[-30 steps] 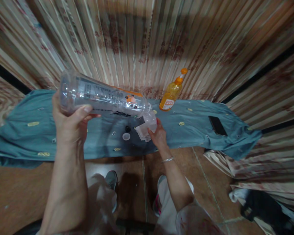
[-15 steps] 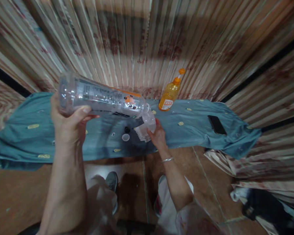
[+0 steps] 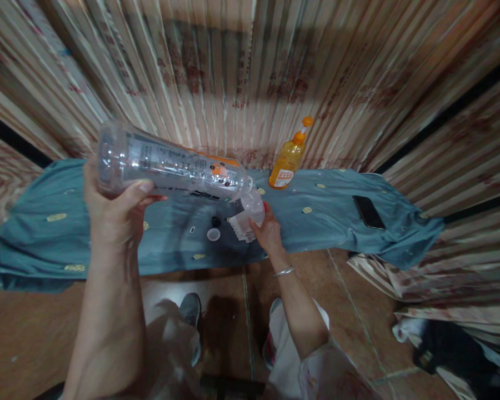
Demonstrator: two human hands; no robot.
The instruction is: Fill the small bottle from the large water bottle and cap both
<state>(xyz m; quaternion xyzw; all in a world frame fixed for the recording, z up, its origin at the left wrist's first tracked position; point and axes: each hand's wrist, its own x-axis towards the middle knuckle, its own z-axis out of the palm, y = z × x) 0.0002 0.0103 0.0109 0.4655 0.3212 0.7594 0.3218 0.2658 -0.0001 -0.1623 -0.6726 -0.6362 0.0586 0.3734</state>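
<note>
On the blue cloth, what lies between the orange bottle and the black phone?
In the head view, the stretch of blue cloth between the orange bottle and the black phone holds no objects, only the cloth's small yellow embroidered motifs.

You're in a home room: striped floral curtains (image 3: 241,72) hang at 12 o'clock, a teal cloth (image 3: 329,222) covers the surface, brown floor tiles (image 3: 25,328) lie at 6 o'clock.

Teal cloth-covered table (image 3: 337,222), orange bottle (image 3: 286,161), black phone (image 3: 369,211), white cap (image 3: 213,234)
</note>
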